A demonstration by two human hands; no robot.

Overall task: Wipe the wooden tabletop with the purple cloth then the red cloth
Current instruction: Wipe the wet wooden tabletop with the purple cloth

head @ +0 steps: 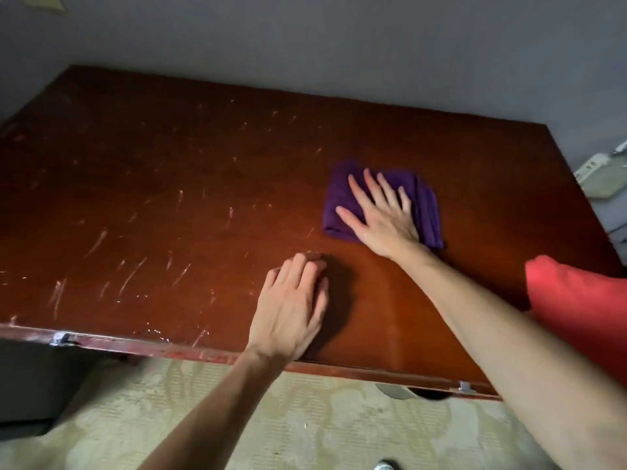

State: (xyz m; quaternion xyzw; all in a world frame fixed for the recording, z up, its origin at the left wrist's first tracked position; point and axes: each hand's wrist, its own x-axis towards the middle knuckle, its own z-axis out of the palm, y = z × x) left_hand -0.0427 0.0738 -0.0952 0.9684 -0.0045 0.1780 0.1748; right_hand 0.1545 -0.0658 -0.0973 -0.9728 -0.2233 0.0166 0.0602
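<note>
A folded purple cloth (pixel 425 205) lies on the reddish-brown wooden tabletop (pixel 169 205), right of centre. My right hand (pixel 380 215) lies flat on top of it, fingers spread, pressing it against the wood. Nearer the front edge, my left hand (pixel 291 307) rests palm down on the bare tabletop with fingers together, holding nothing. A red cloth (pixel 583 307) sits bunched at the table's right front corner, beside my right forearm.
Pale scratches and streaks cover the left half of the tabletop. A grey wall runs behind the table. A white power strip (pixel 600 171) lies off the right edge. Patterned beige flooring (pixel 271 422) shows below the front edge.
</note>
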